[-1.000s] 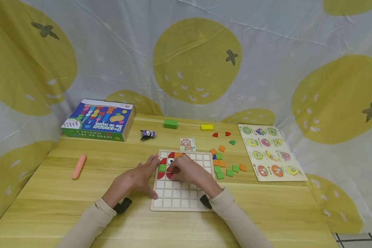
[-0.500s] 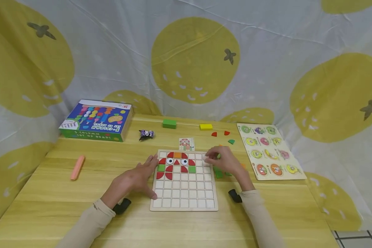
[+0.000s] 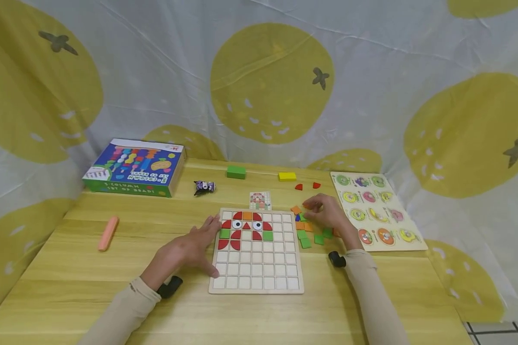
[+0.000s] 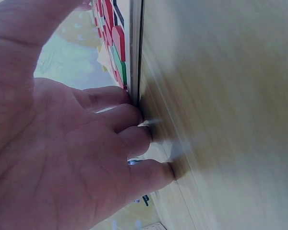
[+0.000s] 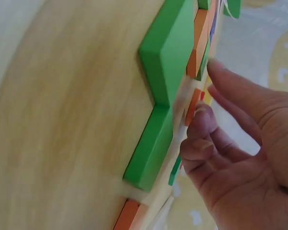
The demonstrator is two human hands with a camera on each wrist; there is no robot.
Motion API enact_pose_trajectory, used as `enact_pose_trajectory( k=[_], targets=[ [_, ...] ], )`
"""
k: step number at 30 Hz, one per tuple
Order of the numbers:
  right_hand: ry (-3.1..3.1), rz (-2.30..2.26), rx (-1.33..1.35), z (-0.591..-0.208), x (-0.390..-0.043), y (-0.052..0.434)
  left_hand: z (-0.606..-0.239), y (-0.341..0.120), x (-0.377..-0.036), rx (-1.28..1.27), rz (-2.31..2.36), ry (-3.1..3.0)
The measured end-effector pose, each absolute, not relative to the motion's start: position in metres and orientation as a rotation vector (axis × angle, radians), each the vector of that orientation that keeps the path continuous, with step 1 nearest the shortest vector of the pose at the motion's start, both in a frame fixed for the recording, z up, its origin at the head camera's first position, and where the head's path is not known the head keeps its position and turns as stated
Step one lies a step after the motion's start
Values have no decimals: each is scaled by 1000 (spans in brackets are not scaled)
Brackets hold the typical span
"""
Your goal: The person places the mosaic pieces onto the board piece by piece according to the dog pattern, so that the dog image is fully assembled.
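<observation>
My left hand [image 3: 190,249] rests at the left side of a wooden grid board [image 3: 256,270], fingers stretched along its edge and thumb near the lower left corner. In the left wrist view, the fingertips [image 4: 165,172] touch the tabletop beside the board's edge. Red, orange and green tiles and two eye tiles [image 3: 257,225] fill cells in the board's upper left. To the right, my right hand [image 3: 330,213] reaches over loose square tiles [image 3: 305,243]. Its thumb and fingers stand apart beside an orange tile [image 5: 193,108], past green tiles [image 5: 170,52].
A small pattern card [image 3: 260,200] lies behind the board. Farther back are a toy box [image 3: 135,167], a small dark figure [image 3: 205,187], a green block [image 3: 236,172] and a yellow block [image 3: 287,177]. A fruit puzzle board [image 3: 377,211] is at the right, a salmon-coloured stick [image 3: 108,234] at the left.
The right hand has left the grid board and moved right to the loose tiles, uncovering a green tile and red pieces on the board. The left hand has stayed put.
</observation>
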State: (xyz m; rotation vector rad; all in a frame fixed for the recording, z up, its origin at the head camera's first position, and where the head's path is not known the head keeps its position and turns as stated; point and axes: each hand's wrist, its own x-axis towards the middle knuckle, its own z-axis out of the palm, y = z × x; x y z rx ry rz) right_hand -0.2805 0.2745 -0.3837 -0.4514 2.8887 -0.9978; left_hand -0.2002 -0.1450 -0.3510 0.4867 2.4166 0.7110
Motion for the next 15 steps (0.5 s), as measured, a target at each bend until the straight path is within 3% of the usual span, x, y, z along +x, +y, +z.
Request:
enact_pose_trajectory(
  k=[15],
  targets=[
    [2922, -857, -364, -375, -296, 280, -351, -145, -199, 480, 711, 2410]
  ],
)
